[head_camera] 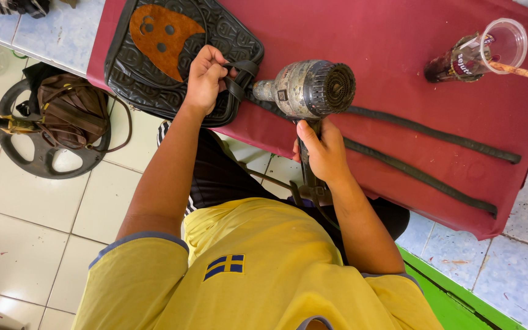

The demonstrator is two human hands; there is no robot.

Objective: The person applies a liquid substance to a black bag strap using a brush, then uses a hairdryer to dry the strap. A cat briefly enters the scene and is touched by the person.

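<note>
A black embossed leather bag (160, 73) with a brown patch lies on a maroon cloth (386, 43) over the table. My left hand (204, 76) pinches the bag's black strap (239, 76) near its attachment. In my right hand (324, 153) I grip the handle of a worn grey heat gun (307, 88), whose nozzle points left toward the strap. Two long black straps (423, 131) run from the bag across the cloth to the right.
A dark bottle with a clear plastic cup and a wooden stick (478, 55) stands at the cloth's far right. A brown bag on a black wheel-shaped stand (62, 119) sits on the tiled floor at left. A green edge (453, 293) runs at lower right.
</note>
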